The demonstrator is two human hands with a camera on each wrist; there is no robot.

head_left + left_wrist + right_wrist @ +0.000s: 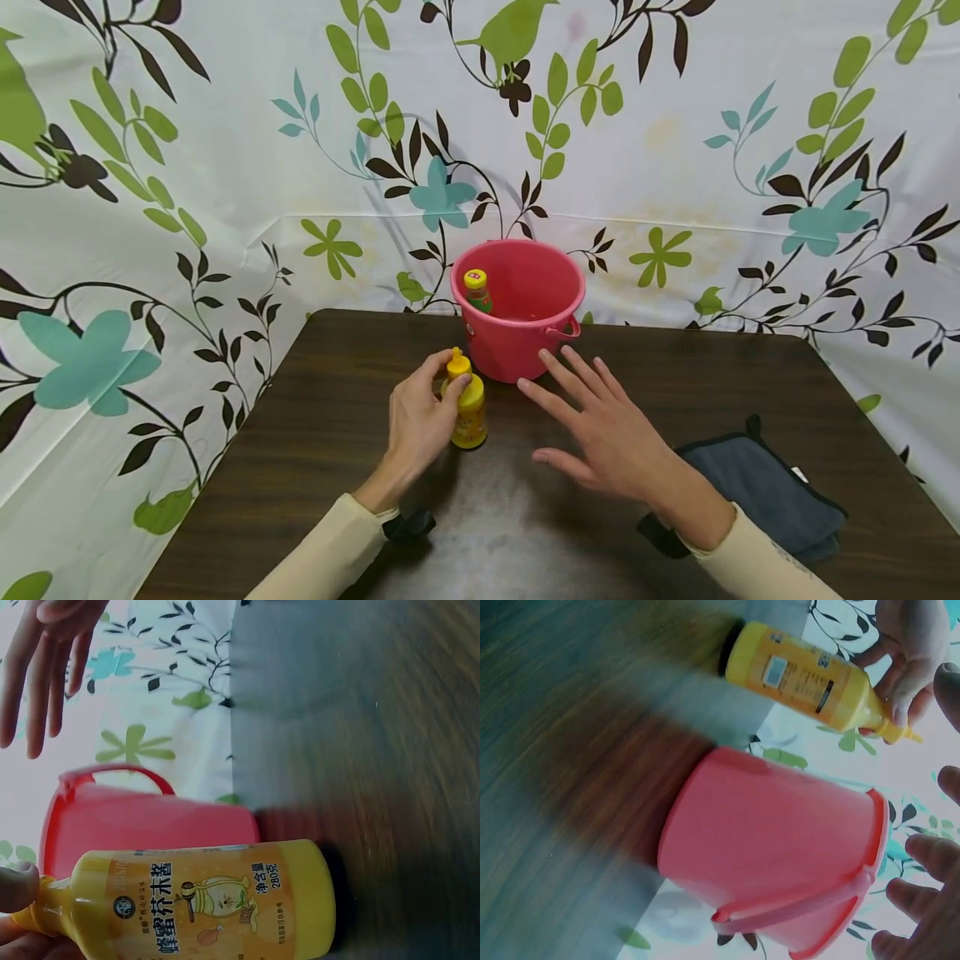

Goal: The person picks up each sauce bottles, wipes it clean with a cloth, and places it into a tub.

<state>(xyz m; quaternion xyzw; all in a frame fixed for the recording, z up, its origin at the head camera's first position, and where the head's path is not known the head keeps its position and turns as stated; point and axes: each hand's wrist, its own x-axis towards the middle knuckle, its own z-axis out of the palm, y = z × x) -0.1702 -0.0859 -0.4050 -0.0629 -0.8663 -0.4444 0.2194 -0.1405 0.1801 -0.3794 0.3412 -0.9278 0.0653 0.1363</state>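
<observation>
Cream sleeves (326,546) lie nearest, leading to my left grip (416,417), thumb and fingers pinched round the neck of a yellow squeeze bottle (470,417), upright at the counter (300,467) just in front of the pink bucket (502,352); my right grip (611,437) has its fingers apart, holding nothing. I judge the bottle light, soft-walled, slightly slippery, surest held by that neck. Its label (214,907) reads 蜂蜜芥末酱 (honey mustard sauce), 净含量 280克.

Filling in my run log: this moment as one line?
left hand: grips yellow bottle near top; right hand: holds nothing; pink bucket: yellow-capped container inside
</observation>
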